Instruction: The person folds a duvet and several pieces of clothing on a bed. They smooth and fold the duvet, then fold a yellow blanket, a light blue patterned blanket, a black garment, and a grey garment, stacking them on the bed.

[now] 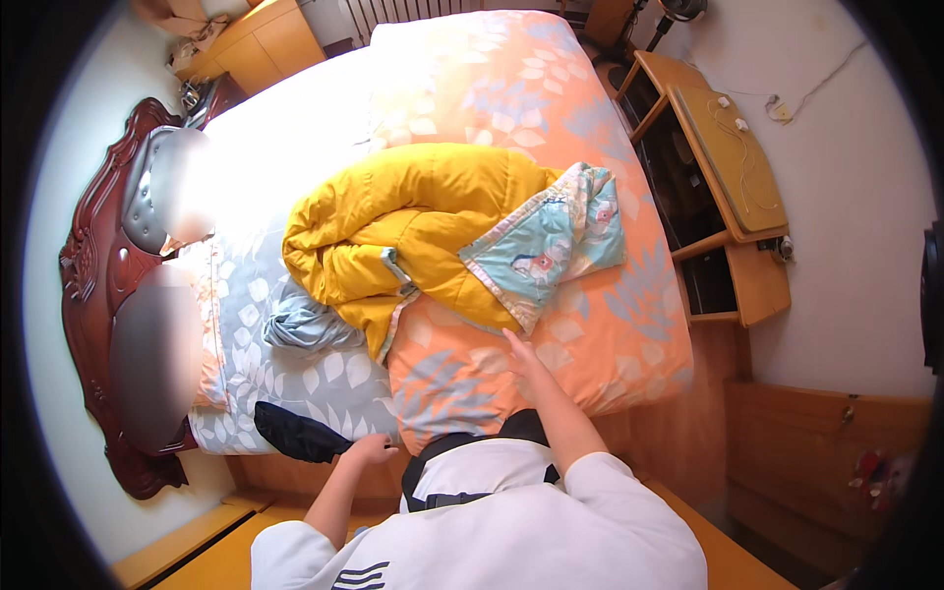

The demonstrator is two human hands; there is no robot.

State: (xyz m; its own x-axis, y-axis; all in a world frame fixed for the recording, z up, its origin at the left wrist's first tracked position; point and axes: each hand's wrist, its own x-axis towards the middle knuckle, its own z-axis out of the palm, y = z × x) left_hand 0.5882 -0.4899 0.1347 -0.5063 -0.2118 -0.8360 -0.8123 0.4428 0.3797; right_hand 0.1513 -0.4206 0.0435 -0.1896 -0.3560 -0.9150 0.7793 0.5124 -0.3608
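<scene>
A yellow quilt (435, 173) lies bunched across the bed. One corner is turned over and shows its light blue patterned side (535, 251). My right hand (522, 355) reaches to the quilt's near edge, fingertips at the corner; whether they pinch the fabric is unclear. At the bed's near edge, my left hand (372, 448) is closed around the end of a long black fabric item (299, 434), with a bit of black showing beyond the fingers. Beside the quilt's left end sits a crumpled light blue cloth (310, 324).
The bed (619, 346) has an orange and grey leaf-patterned cover. A carved wooden headboard (92, 354) stands at the left, with blurred patches over it. To the right is a low wooden cabinet (730, 162) with cables on top. A pedestal fan (682, 9) stands at the far right.
</scene>
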